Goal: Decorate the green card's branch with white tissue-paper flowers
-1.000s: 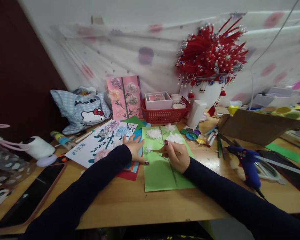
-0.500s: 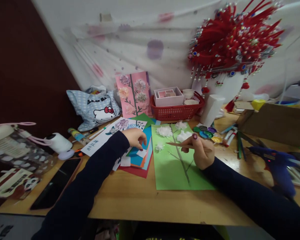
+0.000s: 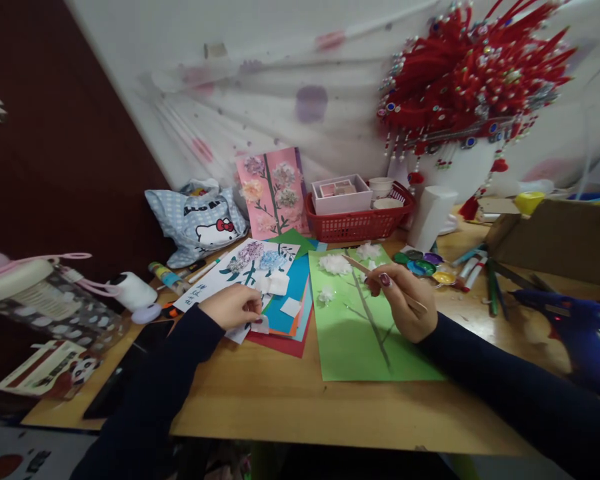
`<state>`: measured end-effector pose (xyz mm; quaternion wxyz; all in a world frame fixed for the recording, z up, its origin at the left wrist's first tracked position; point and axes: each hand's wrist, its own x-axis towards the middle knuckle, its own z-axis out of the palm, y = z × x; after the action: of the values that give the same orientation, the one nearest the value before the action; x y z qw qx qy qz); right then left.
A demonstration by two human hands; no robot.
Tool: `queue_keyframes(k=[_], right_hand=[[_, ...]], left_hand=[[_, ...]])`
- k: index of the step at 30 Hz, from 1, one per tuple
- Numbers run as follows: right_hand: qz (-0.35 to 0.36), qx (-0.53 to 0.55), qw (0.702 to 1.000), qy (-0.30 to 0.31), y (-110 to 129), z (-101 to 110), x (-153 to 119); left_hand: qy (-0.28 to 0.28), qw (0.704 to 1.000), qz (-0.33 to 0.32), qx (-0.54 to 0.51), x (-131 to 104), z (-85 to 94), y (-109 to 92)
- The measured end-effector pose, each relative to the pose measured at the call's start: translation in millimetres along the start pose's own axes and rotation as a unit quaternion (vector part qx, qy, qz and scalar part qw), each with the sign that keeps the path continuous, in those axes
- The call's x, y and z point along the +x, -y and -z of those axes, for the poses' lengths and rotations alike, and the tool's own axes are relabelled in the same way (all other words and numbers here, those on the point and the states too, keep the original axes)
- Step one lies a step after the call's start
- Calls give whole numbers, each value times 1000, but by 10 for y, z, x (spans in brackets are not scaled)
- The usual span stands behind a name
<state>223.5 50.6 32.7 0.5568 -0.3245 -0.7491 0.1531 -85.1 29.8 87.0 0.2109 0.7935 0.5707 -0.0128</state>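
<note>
Your left fingertips were drawn together at a white paper square, but whether your left hand pinched it or only touched it could not be told; your right hand was closed around one wooden stick, its middle lost inside your fingers. Farthest left, your sleeve hid part of one phone. Your left hand covered the lower part of a white flower picture. Beside it, on coloured sheets, lay one single square, and above that overlapping ones you couldn't count. Next came the green sheet, with three white blooms showing plainly and a fourth half behind your right hand. Wooden tabletop ran between the green sheet and the front edge, leaving you room; rightward, the frame cut off a cardboard piece.
</note>
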Motion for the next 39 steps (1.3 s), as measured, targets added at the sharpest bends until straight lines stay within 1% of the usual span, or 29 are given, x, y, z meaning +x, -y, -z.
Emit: queue_keyframes(k=[1, 3, 5, 7, 9, 11, 14, 17, 20, 22, 24, 26, 28, 31, 33, 36, 39], right_hand=[[-2, 15, 1000, -1, 13, 3, -1], [-12, 57, 998, 1, 54, 1, 1], [-28, 96, 995, 18, 113, -9, 7], [-50, 110, 991, 49, 179, -15, 19], [-73, 115, 987, 83, 234, -5, 37], [-85, 107, 986, 98, 268, 25, 57], [-71, 53, 992, 95, 279, 96, 87], [-49, 25, 995, 85, 262, 163, 104], [-42, 44, 995, 80, 240, 197, 102], [-35, 57, 995, 74, 229, 202, 94], [-23, 52, 996, 63, 225, 203, 88], [-1, 25, 999, 48, 227, 206, 87], [26, -11, 999, 37, 229, 210, 91], [67, -51, 996, 35, 213, 210, 97], [86, -66, 993, 43, 192, 202, 95], [92, -73, 992, 37, 172, 197, 83], [88, -67, 994, -12, 202, 236, 71]], left_hand=[[-16, 999, -6, -46, 3, 15, -25], [-74, 986, -32, -143, 28, 48, -114], [-132, 960, -66, -237, 92, 64, -249], [-154, 932, -88, -317, 191, 64, -418], [-149, 913, -101, -367, 305, 66, -611], [-135, 901, -116, -395, 408, 80, -812], [-114, 891, -142, -416, 525, 101, -1079], [-106, 888, -163, -417, 600, 81, -1249], [-101, 889, -176, -411, 648, 23, -1300], [-101, 888, -183, -409, 667, -13, -1286], [-100, 880, -197, -421, 675, -33, -1260], [-100, 867, -219, -436, 669, -36, -1244], [-106, 862, -242, -432, 650, -23, -1250], [-145, 872, -270, -381, 613, 8, -1289], [-167, 877, -273, -358, 598, 20, -1315], [-165, 879, -263, -361, 604, 18, -1325], [-165, 878, -258, -369, 629, 0, -1307]])
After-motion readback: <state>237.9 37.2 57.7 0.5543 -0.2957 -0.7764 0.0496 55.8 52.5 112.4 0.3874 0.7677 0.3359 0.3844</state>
